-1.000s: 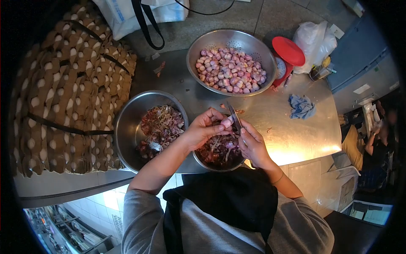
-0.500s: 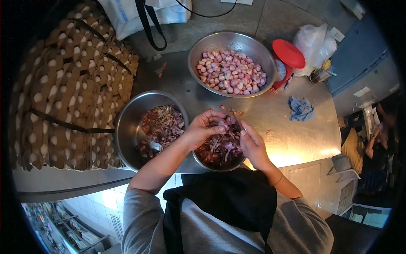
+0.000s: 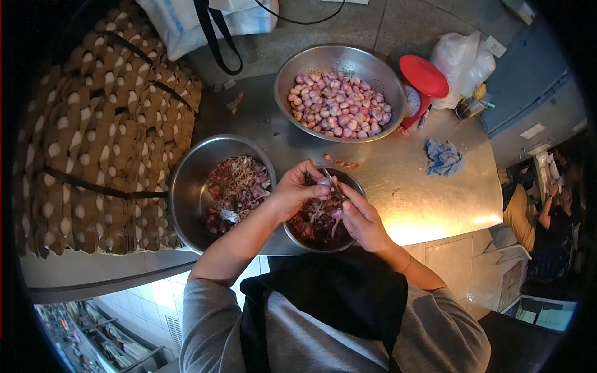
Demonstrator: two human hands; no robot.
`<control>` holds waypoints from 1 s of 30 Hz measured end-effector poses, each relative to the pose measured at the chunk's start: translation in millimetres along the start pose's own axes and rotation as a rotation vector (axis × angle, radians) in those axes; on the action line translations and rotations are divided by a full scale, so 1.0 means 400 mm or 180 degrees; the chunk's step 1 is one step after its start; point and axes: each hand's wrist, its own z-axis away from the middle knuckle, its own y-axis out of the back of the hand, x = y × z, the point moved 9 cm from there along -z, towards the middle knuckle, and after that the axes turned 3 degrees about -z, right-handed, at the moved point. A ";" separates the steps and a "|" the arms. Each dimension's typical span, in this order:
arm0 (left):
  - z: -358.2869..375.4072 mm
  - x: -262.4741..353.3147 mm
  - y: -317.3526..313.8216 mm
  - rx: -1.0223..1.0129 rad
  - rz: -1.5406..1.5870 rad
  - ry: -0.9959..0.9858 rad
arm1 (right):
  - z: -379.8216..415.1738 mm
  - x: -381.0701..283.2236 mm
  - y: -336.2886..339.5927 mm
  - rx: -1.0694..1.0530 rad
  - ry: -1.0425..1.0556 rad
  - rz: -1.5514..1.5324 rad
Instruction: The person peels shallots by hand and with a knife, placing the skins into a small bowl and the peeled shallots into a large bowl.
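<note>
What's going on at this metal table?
A person's left hand pinches a small shallot-like bulb while their right hand holds a knife against it, above a smaller bowl of peelings. A larger bowl beside it also holds peelings. Beyond, a colander holds many pinkish bulbs.

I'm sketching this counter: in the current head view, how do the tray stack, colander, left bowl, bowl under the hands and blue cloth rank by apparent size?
1. Tray stack
2. Colander and left bowl: too alike to rank
3. Smaller bowl, partly hidden
4. Blue cloth
</note>
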 end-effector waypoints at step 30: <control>-0.007 -0.021 0.026 0.0008 0.0293 0.0086 | 0.025 -0.035 0.030 0.0087 0.0311 0.1434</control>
